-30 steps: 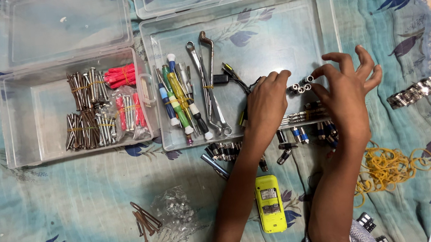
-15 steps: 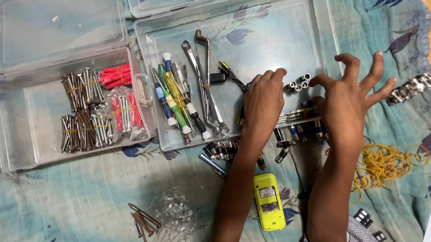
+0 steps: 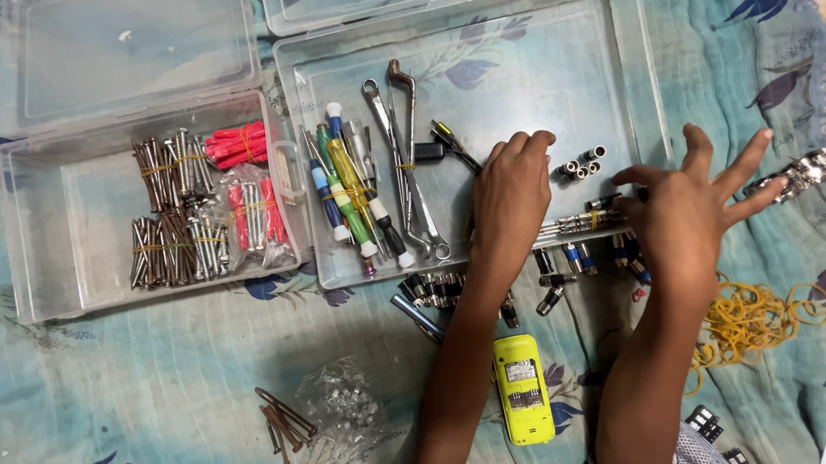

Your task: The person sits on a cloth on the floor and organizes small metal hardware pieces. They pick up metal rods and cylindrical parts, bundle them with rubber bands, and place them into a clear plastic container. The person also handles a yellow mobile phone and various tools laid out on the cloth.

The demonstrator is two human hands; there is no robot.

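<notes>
Blue floral cloth [image 3: 155,391] covers the whole work surface. Two clear plastic boxes sit on it, both with lids folded back at the top of the frame. The left box [image 3: 41,236] holds banded bundles of nails [image 3: 168,218] and red plugs [image 3: 236,142], grouped by kind. The larger box [image 3: 536,52], centre frame, holds screwdrivers [image 3: 349,193] and spanners [image 3: 404,156] laid side by side along its left end.

Small sockets [image 3: 581,164] stand in a cluster on the box floor, centre right. A banded bundle of bits [image 3: 580,222] lies just below them along the front wall. More bits [image 3: 568,265] lie loose on the cloth below that wall.

The left hand [image 3: 512,202] rests palm down inside the larger box, fingers loosely curled, fingertips just left of the sockets. Whether it grips anything beneath the palm cannot be told.

The right hand [image 3: 689,206] is spread wide, fingers fanned toward the right edge. Its thumb and forefinger touch the right end of the bit bundle; it grips nothing.

Rubber bands [image 3: 762,311] lie lower right, a yellow phone [image 3: 523,388] lower centre.
</notes>
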